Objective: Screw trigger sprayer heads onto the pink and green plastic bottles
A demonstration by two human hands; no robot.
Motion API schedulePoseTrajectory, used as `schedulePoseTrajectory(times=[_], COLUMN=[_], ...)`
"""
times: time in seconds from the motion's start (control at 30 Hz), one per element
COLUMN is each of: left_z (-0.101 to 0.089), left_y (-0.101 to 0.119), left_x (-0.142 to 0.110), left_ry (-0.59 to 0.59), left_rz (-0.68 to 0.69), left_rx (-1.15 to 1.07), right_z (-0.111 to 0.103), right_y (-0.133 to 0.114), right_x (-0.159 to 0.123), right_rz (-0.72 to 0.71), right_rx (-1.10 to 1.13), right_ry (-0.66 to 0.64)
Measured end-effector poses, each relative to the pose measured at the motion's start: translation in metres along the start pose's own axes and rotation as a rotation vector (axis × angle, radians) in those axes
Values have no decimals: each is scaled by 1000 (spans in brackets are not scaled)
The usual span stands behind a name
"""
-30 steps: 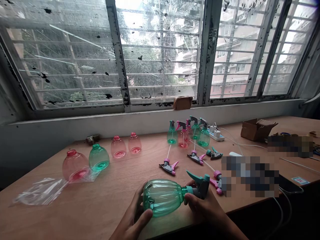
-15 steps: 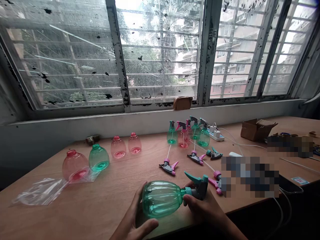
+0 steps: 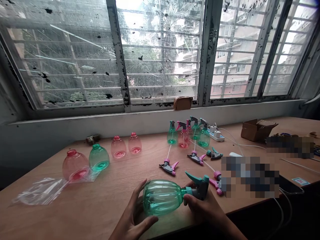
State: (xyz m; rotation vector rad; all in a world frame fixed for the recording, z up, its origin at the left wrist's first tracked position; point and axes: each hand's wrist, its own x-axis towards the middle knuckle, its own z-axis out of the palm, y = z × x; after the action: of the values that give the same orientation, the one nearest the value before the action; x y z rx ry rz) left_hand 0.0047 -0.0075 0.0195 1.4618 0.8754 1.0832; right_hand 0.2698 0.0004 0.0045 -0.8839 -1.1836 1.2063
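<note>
A green see-through spray bottle point(image 3: 162, 197) lies on its side over the near edge of the wooden table point(image 3: 112, 186). My left hand point(image 3: 133, 216) cups the bottle's base, fingers curled round it. My right hand point(image 3: 200, 206) grips the neck, just below the teal and grey trigger head point(image 3: 198, 185) fitted on the bottle.
Capless pink and green bottles point(image 3: 98, 158) stand at the left beside a plastic bag point(image 3: 42, 191). Several finished spray bottles point(image 3: 190, 135) stand at the back centre, loose trigger heads point(image 3: 170, 166) in front. A power strip point(image 3: 216, 133), cardboard box point(image 3: 257, 129) and cables lie right.
The bottle has turned slightly in my hands, and my left thumb has shifted along its base. Nothing else on the table has moved.
</note>
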Motion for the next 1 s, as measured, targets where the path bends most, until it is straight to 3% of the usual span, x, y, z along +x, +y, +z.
schedulePoseTrajectory(times=[0.27,0.37,0.57,0.77,0.9,1.0], left_z=[-2,-6,-2,2,4,6], left_y=[12,7,-4,12,22,28], left_x=[-3,-1,0,-6,-4,-2], left_ry=[-69,-32,-35,-40,57,17], left_rz=[-41,-8,1,-48,-37,-44], left_rx=[66,116,-10,48,103,124], right_z=[-3,-3,-1,-2,-2,-1], right_y=[14,13,4,10,10,6], right_x=[5,5,1,2,3,1], right_rz=[-33,-31,5,-6,-16,-18], right_rx=[14,20,26,24,22,3], right_ry=[-21,-18,-9,-12,-14,-13])
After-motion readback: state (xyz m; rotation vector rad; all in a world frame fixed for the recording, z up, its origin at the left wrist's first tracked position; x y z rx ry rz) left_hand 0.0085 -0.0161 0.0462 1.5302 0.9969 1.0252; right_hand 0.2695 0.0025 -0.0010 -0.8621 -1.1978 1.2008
